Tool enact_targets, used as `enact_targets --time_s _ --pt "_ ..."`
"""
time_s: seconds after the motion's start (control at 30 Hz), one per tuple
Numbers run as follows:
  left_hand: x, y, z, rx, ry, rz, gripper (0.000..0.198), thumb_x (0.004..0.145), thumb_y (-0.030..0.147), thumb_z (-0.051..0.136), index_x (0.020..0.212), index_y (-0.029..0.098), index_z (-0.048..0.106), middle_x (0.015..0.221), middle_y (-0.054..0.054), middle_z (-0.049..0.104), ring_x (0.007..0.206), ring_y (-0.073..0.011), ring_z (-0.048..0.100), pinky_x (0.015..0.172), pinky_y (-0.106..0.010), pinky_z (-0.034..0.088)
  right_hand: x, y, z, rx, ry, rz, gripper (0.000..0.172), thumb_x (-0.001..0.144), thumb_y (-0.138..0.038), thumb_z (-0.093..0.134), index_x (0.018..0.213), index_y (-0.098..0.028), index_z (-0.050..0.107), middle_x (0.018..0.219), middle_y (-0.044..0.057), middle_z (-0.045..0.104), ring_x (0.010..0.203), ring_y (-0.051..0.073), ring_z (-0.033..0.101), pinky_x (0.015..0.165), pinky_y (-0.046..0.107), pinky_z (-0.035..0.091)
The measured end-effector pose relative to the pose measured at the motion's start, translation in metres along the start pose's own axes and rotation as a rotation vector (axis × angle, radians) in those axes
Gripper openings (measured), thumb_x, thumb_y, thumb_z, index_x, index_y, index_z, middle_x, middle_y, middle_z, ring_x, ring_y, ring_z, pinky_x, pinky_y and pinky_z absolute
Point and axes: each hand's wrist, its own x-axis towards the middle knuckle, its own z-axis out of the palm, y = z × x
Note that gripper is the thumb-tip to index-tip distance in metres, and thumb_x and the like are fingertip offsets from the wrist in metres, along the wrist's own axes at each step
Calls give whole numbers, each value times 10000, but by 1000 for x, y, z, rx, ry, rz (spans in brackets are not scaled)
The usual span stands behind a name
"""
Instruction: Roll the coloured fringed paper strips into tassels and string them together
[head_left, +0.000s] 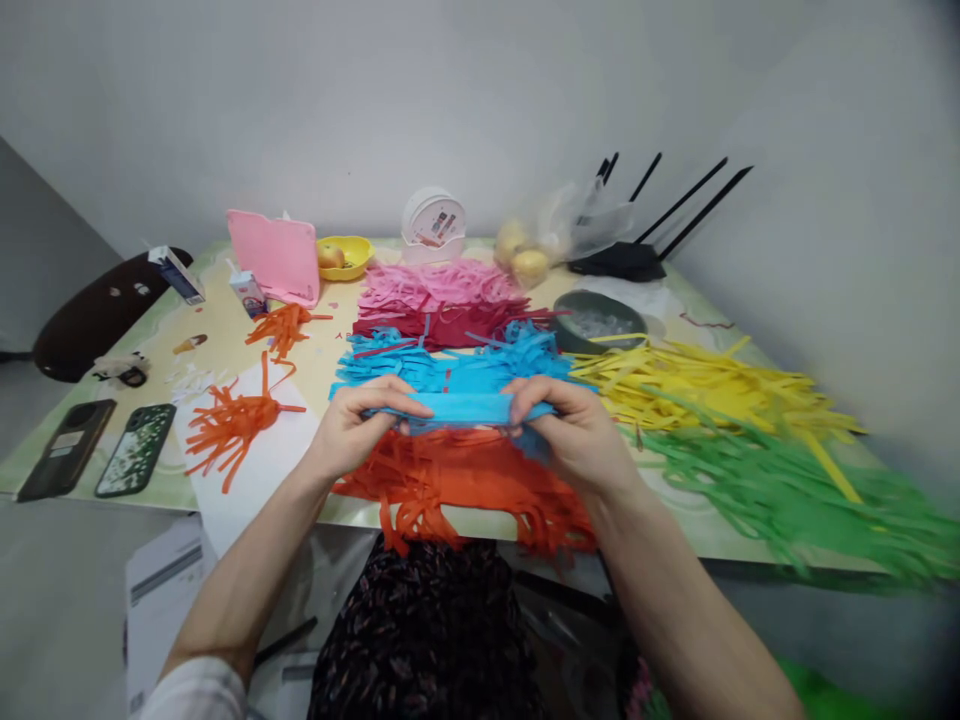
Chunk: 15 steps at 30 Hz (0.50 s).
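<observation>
A strip of blue tissue paper (469, 408) is stretched level between my hands, above the table. My left hand (367, 420) pinches its left end between thumb and fingers. At the right end, my right hand (566, 425) is closed on the same paper, with a loose bit hanging blurred below it. Behind the strip lies a pile of blue fringed paper (450, 372). Orange fringed paper (465, 475) is spread underneath and nearer to me, its fringes drooping over the table edge. Two finished-looking orange tassels, one a fuller orange tassel (238, 425), lie to the left.
Farther back are dark red fringes (457, 325), pink fringes (442, 287), a dark bowl (600, 320) and a black router (619, 262). Yellow fringes (712, 385) and green fringes (795, 490) spread right. Leftward stand a pink tablet case (276, 258), drink cartons and two phones, one patterned (136, 450).
</observation>
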Motion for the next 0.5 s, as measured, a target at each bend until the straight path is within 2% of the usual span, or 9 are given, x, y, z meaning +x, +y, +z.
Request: enact_targets --time_s 0.07,0.17,0.23,0.33,0.43,0.5 --pt "0 2 0 44 2 28 236 814 134 553 839 182 783 827 -64 671 776 -152 623 622 -243 488 1 2 -2 -25 -11 -31 159 763 -133 636 632 -222 655 601 -4 591 646 156 574 609 272 430" --pt "1 4 1 162 -15 111 182 848 241 597 859 173 765 874 -77 689 861 -185 624 757 -297 502 4 6 -7 -51 -40 -49 140 791 -175 607 672 -213 669 664 2 618 636 150 577 609 270 434" --pt "2 4 3 224 24 137 168 853 295 635 792 167 726 822 -66 686 848 -187 619 794 -310 491 6 8 -9 -79 -94 -76 163 831 -247 578 719 -208 690 704 15 636 657 161 589 621 280 444" --pt "4 1 7 290 105 112 210 832 313 690 694 172 618 741 -29 644 770 -161 596 747 -281 475 8 5 -7 -221 -112 -141 247 880 -303 574 667 -202 648 681 21 636 685 170 593 662 288 454" --pt "3 -2 9 362 134 82 193 820 301 707 750 180 573 777 -8 620 751 -139 575 722 -251 460 8 -1 -3 -409 -76 -178 235 877 -279 622 655 -205 592 678 11 642 664 156 589 664 275 460" --pt "3 -3 9 386 148 72 153 820 276 702 865 184 588 854 -13 633 781 -138 586 726 -241 460 7 -4 -2 -512 -64 -180 148 862 -271 645 732 -208 615 724 10 667 673 155 607 654 264 466"
